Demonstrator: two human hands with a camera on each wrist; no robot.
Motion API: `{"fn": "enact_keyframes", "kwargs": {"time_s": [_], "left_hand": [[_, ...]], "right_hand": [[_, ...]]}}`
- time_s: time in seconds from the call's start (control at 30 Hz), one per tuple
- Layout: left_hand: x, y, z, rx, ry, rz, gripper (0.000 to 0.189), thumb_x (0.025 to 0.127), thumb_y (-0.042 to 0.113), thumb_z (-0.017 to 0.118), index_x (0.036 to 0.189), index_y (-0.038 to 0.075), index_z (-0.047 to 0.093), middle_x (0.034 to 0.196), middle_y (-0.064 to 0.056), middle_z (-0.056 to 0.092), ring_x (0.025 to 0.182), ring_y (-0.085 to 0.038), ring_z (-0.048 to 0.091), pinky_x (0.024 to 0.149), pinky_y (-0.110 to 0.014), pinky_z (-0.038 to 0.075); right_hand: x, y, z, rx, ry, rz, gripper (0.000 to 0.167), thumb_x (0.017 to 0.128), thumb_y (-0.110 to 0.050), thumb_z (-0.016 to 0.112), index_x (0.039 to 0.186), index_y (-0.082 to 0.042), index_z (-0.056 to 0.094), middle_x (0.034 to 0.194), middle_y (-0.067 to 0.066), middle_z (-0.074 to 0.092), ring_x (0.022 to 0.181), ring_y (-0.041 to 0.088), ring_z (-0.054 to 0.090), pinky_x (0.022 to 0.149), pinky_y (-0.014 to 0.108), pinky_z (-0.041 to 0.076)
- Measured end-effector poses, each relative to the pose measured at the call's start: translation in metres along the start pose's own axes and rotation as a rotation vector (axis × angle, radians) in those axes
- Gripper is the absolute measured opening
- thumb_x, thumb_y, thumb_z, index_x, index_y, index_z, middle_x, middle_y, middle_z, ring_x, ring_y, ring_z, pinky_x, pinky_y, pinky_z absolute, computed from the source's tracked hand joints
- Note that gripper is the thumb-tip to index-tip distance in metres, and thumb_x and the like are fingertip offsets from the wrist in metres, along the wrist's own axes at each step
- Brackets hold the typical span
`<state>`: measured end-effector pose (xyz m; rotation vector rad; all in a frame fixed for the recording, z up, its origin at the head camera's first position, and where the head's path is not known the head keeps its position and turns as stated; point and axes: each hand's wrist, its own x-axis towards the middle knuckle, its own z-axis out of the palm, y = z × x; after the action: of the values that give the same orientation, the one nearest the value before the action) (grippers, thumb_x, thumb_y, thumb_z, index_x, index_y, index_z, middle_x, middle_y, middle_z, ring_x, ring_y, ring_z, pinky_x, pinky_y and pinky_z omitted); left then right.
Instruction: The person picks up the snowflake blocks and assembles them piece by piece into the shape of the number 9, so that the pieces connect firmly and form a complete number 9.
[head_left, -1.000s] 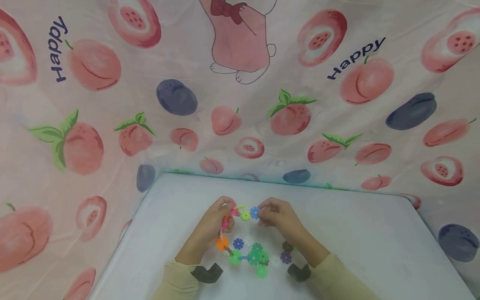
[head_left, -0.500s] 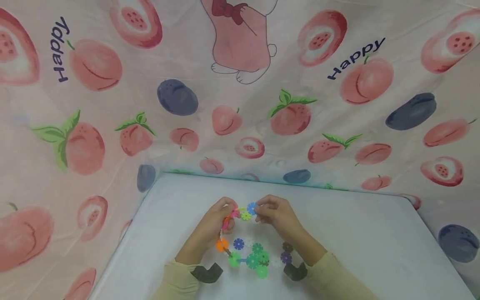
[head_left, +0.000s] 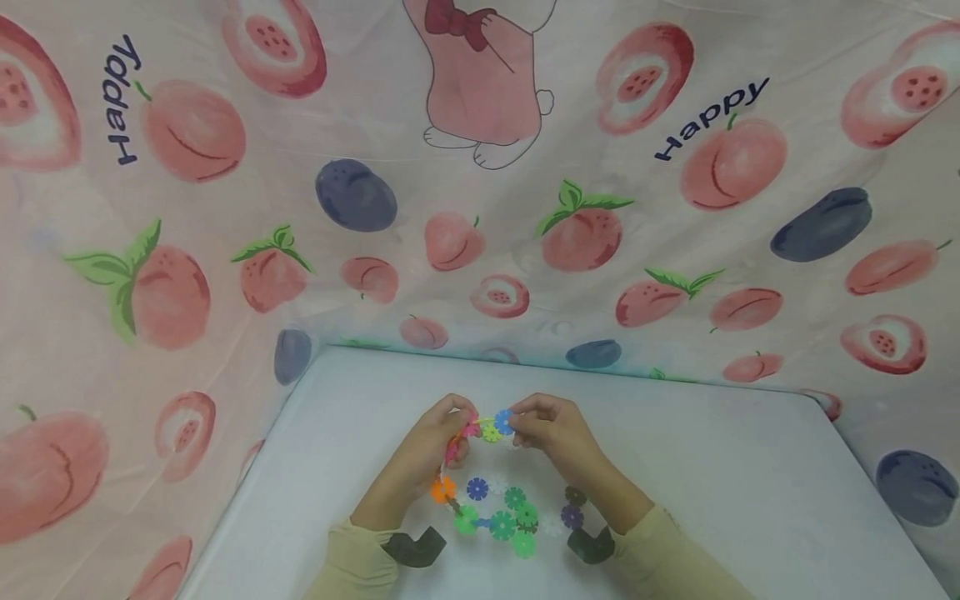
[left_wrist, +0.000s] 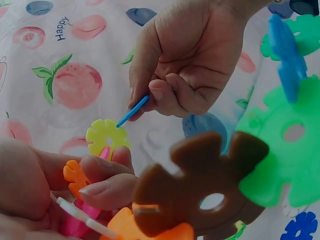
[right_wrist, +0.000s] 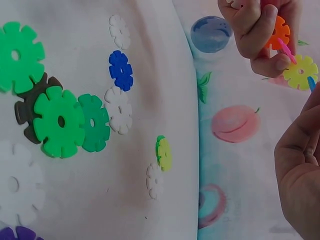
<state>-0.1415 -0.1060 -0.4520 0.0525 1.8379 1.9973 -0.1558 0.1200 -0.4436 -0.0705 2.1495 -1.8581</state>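
My left hand [head_left: 433,437] grips a chain of slotted plastic snowflake discs near its upper end, fingers curled round pink and orange ones. Beyond those fingers a yellow disc [left_wrist: 107,137] sticks out, joined to a pink disc. Between thumb and fingertips, my right hand [head_left: 553,427] pinches a blue disc [left_wrist: 132,111] edge-on at the yellow disc's rim; whether their slots interlock I cannot tell. From the left hand the chain hangs down through an orange disc [head_left: 442,489], a brown disc [left_wrist: 200,185] and a bright green disc [head_left: 467,520].
Loose discs lie on the white table [head_left: 712,467] below the hands: a dark blue disc [right_wrist: 121,70], a white disc [right_wrist: 118,110], several green ones and a purple disc [head_left: 572,517]. A fruit-printed cloth [head_left: 480,208] hangs behind the table.
My right hand has moved slightly left, bringing the blue disc from beside the yellow disc up to its rim. The chain's lower part has swung a little left. The left hand stays nearly still.
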Motion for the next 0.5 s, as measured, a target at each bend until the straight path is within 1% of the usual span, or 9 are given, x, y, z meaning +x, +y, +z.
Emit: {"fn": "enact_keyframes", "kwargs": {"time_s": [0.07, 0.3, 0.43, 0.5], "left_hand": [[-0.0006, 0.0005, 0.0004, 0.011, 0.002, 0.003, 0.022, 0.108, 0.032, 0.05, 0.119, 0.013, 0.054, 0.074, -0.002, 0.052, 0.058, -0.014, 0.044, 0.054, -0.022, 0.039], [-0.0011, 0.0001, 0.0004, 0.032, -0.013, 0.018, 0.023, 0.108, 0.032, 0.051, 0.119, 0.012, 0.054, 0.074, -0.005, 0.051, 0.058, -0.015, 0.043, 0.054, -0.023, 0.038], [0.0003, -0.0017, 0.0, 0.048, -0.013, 0.036, 0.023, 0.108, 0.029, 0.05, 0.119, 0.01, 0.054, 0.075, -0.005, 0.05, 0.058, -0.015, 0.042, 0.054, -0.023, 0.037], [0.0008, -0.0024, 0.0003, 0.062, -0.007, 0.053, 0.022, 0.108, 0.028, 0.05, 0.118, 0.009, 0.054, 0.075, -0.004, 0.05, 0.058, -0.015, 0.042, 0.053, -0.023, 0.037]], "right_hand": [[0.0002, 0.0009, 0.0001, 0.004, -0.001, -0.009, 0.019, 0.095, -0.023, 0.072, 0.106, -0.008, 0.073, 0.088, 0.013, 0.072, 0.084, 0.025, 0.067, 0.085, 0.033, 0.059], [0.0014, 0.0028, -0.0003, 0.013, 0.004, -0.013, 0.019, 0.094, -0.024, 0.073, 0.105, -0.009, 0.073, 0.09, 0.014, 0.071, 0.085, 0.026, 0.067, 0.087, 0.034, 0.058], [0.001, 0.0023, 0.0, -0.015, -0.003, -0.027, 0.02, 0.093, -0.026, 0.074, 0.105, -0.009, 0.073, 0.092, 0.019, 0.071, 0.086, 0.026, 0.068, 0.087, 0.034, 0.058], [0.0005, 0.0019, 0.0003, -0.043, -0.007, -0.041, 0.02, 0.094, -0.027, 0.073, 0.105, -0.01, 0.073, 0.094, 0.018, 0.072, 0.087, 0.026, 0.068, 0.087, 0.034, 0.058]]}}
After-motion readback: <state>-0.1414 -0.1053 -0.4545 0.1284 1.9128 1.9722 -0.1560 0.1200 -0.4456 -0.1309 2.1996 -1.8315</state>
